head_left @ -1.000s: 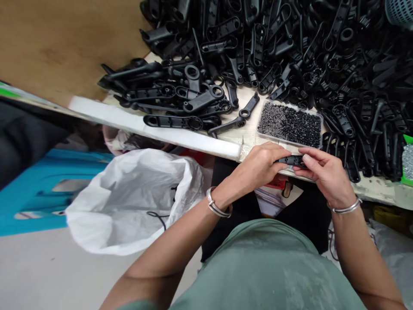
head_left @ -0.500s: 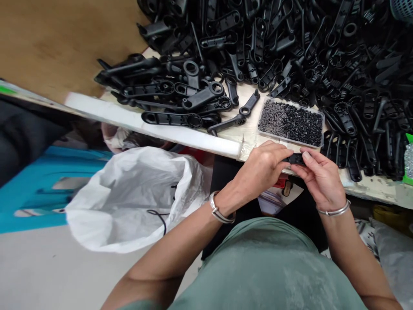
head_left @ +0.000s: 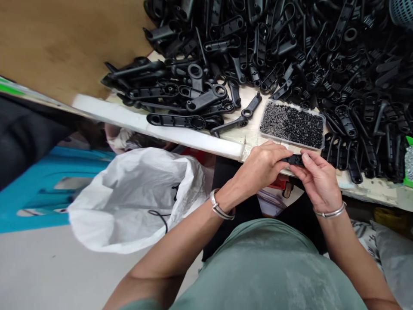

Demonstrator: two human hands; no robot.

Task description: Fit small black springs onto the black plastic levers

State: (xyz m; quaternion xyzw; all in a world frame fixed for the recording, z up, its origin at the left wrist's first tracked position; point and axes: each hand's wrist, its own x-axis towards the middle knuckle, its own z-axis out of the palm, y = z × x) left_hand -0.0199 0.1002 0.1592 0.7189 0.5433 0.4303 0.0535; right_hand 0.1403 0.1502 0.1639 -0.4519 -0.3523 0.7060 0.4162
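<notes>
At the table's front edge, a black plastic handle part (head_left: 294, 159) is held between both hands; its ends are covered by fingers. My left hand (head_left: 265, 162) is closed on its left end, and my right hand (head_left: 318, 174) pinches the right end between thumb and fingers. Just beyond them sits a clear plastic box (head_left: 292, 145) full of small black and grey pieces (head_left: 290, 122), too small to name. A black crank-shaped piece (head_left: 247, 113) lies left of the box.
Heaps of black plastic handles (head_left: 258, 47) cover the back and both sides of the table (head_left: 371, 188). A white sack (head_left: 129, 193) gapes open at the lower left. A green bin (head_left: 409, 161) stands at the right edge, a blue basket (head_left: 402, 13) behind it.
The view has shifted slightly, so the table items appear a little further right. Both hands keep their grip on the black handle part, with barely any movement.
</notes>
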